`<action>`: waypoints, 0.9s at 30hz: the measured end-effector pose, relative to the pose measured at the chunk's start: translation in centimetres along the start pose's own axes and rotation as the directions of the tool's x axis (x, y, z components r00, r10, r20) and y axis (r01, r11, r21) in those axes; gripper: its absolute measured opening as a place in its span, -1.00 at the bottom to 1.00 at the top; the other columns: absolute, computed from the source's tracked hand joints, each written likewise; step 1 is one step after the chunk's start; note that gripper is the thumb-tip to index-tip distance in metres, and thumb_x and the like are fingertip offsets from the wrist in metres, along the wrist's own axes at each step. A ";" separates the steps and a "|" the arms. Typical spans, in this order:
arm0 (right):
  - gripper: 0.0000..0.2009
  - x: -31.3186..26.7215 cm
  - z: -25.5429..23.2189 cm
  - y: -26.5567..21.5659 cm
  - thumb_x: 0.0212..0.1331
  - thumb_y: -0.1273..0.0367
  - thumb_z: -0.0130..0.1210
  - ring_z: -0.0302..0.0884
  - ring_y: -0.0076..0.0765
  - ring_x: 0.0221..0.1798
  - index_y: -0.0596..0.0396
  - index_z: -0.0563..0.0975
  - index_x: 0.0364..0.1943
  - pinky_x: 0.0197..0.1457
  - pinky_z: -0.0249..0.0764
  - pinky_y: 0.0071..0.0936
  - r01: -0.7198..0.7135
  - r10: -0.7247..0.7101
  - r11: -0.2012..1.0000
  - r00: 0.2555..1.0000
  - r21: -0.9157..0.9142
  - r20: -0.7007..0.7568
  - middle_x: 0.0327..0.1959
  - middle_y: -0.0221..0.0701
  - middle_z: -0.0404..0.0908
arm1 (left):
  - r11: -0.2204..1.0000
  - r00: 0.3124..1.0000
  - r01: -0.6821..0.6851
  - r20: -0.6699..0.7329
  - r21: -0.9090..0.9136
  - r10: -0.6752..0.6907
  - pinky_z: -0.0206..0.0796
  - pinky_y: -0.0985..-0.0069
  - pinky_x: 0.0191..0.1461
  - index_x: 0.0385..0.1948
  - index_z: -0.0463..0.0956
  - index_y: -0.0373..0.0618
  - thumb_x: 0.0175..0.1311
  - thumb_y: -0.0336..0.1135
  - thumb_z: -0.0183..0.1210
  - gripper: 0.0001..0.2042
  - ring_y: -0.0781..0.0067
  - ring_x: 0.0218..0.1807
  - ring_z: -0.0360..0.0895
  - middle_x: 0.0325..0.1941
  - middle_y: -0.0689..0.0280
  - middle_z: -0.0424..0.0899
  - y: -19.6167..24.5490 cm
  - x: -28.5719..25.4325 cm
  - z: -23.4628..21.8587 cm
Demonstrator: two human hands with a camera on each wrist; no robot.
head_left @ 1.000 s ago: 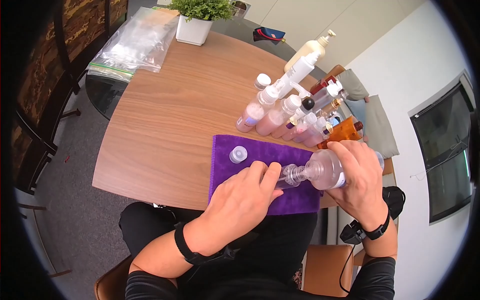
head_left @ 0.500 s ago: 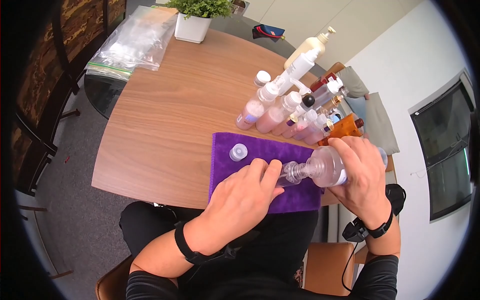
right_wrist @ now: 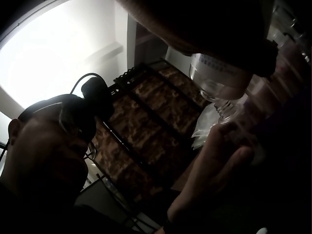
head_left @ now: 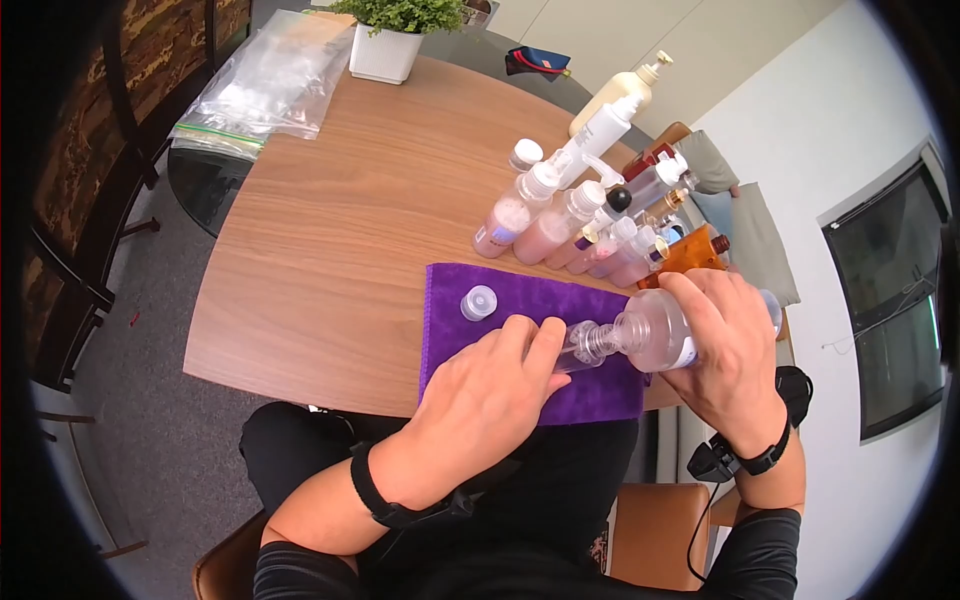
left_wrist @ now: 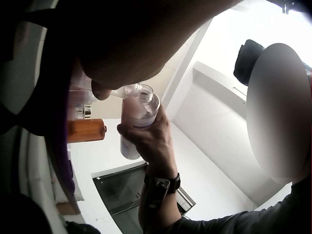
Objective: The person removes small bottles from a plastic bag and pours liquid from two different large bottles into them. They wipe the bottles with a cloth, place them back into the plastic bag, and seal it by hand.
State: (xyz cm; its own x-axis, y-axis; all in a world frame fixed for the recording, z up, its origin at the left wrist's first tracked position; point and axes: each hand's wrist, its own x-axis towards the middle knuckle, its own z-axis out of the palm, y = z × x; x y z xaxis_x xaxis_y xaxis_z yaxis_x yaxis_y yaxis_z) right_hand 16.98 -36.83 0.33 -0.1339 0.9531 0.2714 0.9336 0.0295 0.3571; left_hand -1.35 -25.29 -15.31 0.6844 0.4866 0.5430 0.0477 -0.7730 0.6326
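Observation:
My left hand [head_left: 490, 385] grips a small clear bottle [head_left: 588, 346] above the purple towel [head_left: 590, 405]; my fingers hide its lower part. My right hand [head_left: 728, 350] holds a larger clear bottle [head_left: 655, 330] around its body, tilted with its neck toward my left hand. The two bottle mouths meet, and pale, slightly pink liquid shows in the larger one. In the left wrist view the larger bottle [left_wrist: 140, 112] also shows in the right hand. A clear round cap [head_left: 479, 303] lies on the towel, left of the hands.
Several bottles of pink liquid [head_left: 508, 222] stand behind the towel, with pump bottles [head_left: 600, 138] and an orange bottle [head_left: 692, 254] nearby. A potted plant [head_left: 385, 55] and clear plastic bags [head_left: 265, 85] are at the far left of the wooden table [head_left: 330, 230].
My right hand and the larger bottle have shifted slightly to the right, with the bottle's base a little higher. My left hand keeps nearly the same place on the small bottle.

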 end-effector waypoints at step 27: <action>-0.31 0.7 -0.9 -0.6 -0.26 0.45 0.51 0.62 -0.02 0.03 0.03 0.62 0.17 0.14 0.51 -0.09 0.019 -0.018 0.997 1.000 -0.072 0.014 -0.03 -0.29 0.63 | 1.000 1.000 0.004 0.007 -0.006 -0.004 0.62 0.22 -0.05 0.24 0.47 -0.23 0.30 -0.28 0.47 -0.47 0.05 -0.07 0.70 -0.07 0.12 0.59 -0.1 -0.1 0.1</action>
State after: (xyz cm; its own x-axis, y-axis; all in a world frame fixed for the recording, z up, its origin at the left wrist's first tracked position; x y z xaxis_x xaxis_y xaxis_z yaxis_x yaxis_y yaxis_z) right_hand 16.01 -36.44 1.08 -0.1460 0.9566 0.2520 0.9045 0.0259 0.4257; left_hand -1.35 -25.28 -15.52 0.6893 0.4866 0.5367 0.0462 -0.7689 0.6377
